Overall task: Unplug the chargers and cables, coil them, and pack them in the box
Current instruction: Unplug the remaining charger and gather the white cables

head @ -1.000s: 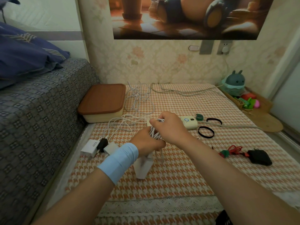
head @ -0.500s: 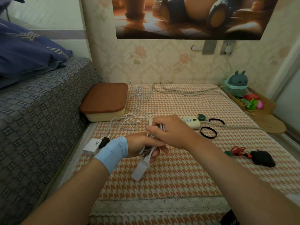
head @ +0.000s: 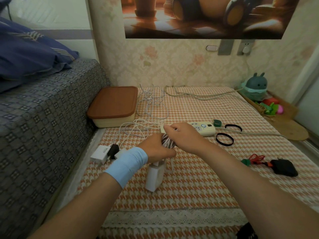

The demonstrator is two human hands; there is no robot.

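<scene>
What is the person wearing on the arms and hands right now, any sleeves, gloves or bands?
The left forearm and right forearm are bare, no sleeves in view. A wide light-blue wristband wraps the left wrist, just behind the left hand. The right hand and wrist wear nothing; no glove, watch or ring shows on either hand.

Single view: head-worn, wide-angle. Faces forward and down across houndstooth mat (head: 189, 195) toward wallpapered wall (head: 172, 66). Close range: left hand (head: 155, 149) and right hand (head: 186, 137) near frame centre, forearms entering from bottom edge. Bed (head: 43, 126) along left side.
</scene>
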